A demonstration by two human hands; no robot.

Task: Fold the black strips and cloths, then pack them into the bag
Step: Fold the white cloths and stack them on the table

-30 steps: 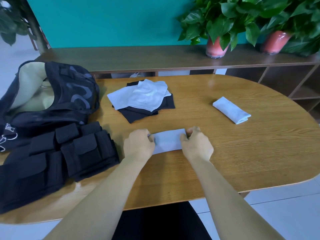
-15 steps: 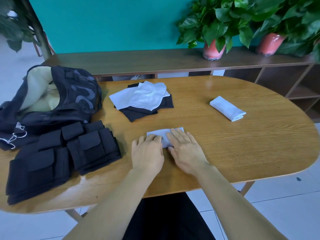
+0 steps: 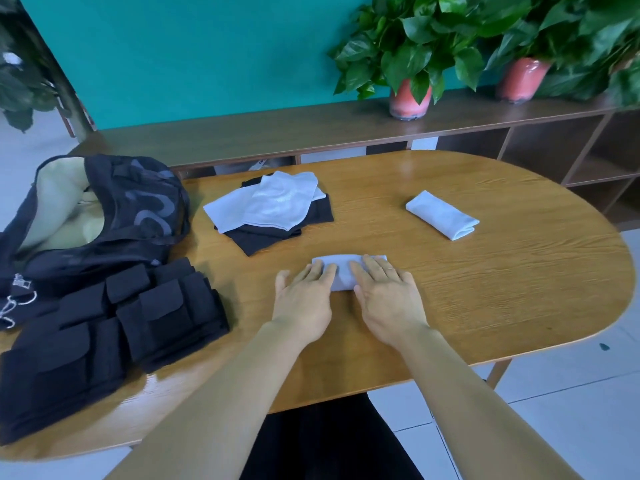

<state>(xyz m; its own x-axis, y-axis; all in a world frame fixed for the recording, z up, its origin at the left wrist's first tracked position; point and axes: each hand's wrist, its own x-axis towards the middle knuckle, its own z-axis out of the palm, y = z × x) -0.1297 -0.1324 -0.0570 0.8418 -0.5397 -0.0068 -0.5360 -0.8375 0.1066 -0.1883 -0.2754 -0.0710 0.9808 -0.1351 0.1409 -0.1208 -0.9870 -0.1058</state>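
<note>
Both hands lie flat with straight fingers, the left hand (image 3: pixel 304 299) and right hand (image 3: pixel 388 299) pressing a folded white cloth (image 3: pixel 343 271) onto the wooden table (image 3: pixel 519 289). Black strips (image 3: pixel 104 334) lie at the left beside the open bag (image 3: pixel 114 216); a cloth pile (image 3: pixel 273 209) and another folded cloth (image 3: pixel 441 214) sit farther back.

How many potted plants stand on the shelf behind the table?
2. One plant in a pink pot stands near the middle of the shelf; the other pink pot stands further right. Leaves at the right edge may belong to a third, hidden one.
</note>
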